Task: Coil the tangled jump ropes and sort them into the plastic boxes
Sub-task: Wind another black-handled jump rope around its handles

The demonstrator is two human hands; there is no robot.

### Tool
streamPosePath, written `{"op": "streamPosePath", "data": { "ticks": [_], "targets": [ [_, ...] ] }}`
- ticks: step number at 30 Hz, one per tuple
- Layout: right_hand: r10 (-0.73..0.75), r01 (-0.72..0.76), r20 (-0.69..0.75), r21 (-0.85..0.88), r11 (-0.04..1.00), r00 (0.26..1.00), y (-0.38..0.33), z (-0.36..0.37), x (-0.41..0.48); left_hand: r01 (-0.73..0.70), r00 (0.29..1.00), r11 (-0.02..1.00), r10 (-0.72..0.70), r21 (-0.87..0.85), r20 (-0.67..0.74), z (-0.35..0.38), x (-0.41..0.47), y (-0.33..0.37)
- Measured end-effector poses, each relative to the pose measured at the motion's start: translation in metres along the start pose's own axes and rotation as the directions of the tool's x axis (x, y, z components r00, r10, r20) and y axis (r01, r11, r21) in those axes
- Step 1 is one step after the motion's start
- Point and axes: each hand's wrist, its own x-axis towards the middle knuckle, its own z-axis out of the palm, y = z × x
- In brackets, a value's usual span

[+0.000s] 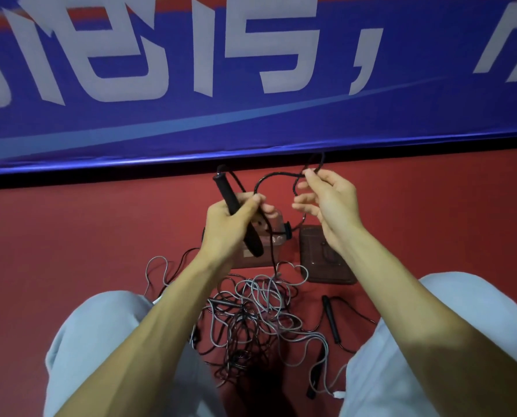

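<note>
Dim, soft, edges wide-angle warped

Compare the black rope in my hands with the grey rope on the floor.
The black rope is lifted, held by left hand and right hand; the grey rope lies on the floor. The black rope arcs in one loop; the grey rope is tangled. Both are thin, uncoiled.

Rope tangle (pixel 251 320) on the floor (pixel 70 236); behind it, left box (pixel 266 261) beside right box (pixel 314 257).

left hand (pixel 231 218) gripping handles (pixel 227 194), right hand (pixel 326 200) pinching rope (pixel 277 176)
</note>
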Motion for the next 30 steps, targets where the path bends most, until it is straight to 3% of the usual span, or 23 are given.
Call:
{"op": "streamPosePath", "data": {
  "ticks": [7, 10, 13, 17, 19, 21, 23, 26, 30],
  "targets": [
    [0.118, -0.027, 0.209, -0.391, 0.92, 0.971, 0.025, 0.007, -0.001, 0.12, 0.991, 0.869, -0.134, -0.481, 0.005, -0.007, 0.003, 0.024],
    [0.166, 0.134, 0.402, -0.621, 0.772, 0.901, 0.034, 0.006, -0.001, 0.121, 0.989, 0.756, -0.144, -0.643, 0.018, -0.015, 0.005, 0.03],
    [0.246, 0.269, 0.542, -0.699, 0.663, 0.804, 0.043, 0.007, -0.006, 0.112, 0.99, 0.659, -0.138, -0.743, 0.027, -0.022, 0.007, 0.035],
    [0.1, 0.326, 0.467, -0.738, 0.591, 0.878, 0.049, 0.011, -0.006, 0.094, 0.988, 0.627, -0.157, -0.773, -0.007, -0.028, 0.011, 0.033],
    [0.094, 0.234, 0.396, -0.699, 0.676, 0.913, 0.046, 0.012, -0.008, 0.087, 0.985, 0.627, -0.171, -0.775, -0.028, -0.03, 0.014, 0.029],
    [0.134, 0.091, 0.312, -0.612, 0.786, 0.94, 0.041, 0.011, -0.01, 0.077, 0.982, 0.676, -0.179, -0.733, -0.061, -0.031, 0.015, 0.024],
    [0.148, -0.001, 0.259, -0.495, 0.869, 0.955, 0.034, 0.011, -0.009, 0.085, 0.977, 0.789, -0.187, -0.609, -0.106, -0.029, 0.017, 0.016],
    [0.121, -0.052, 0.214, -0.303, 0.951, 0.969, 0.02, 0.012, -0.01, 0.189, 0.967, 0.944, -0.227, -0.27, -0.117, -0.021, 0.016, 0.002],
    [0.049, -0.017, 0.219, -0.144, 0.989, 0.974, 0.001, 0.009, -0.011, 0.184, 0.977, 0.953, -0.204, 0.241, 0.059, -0.013, 0.007, -0.008]
  ]
}}
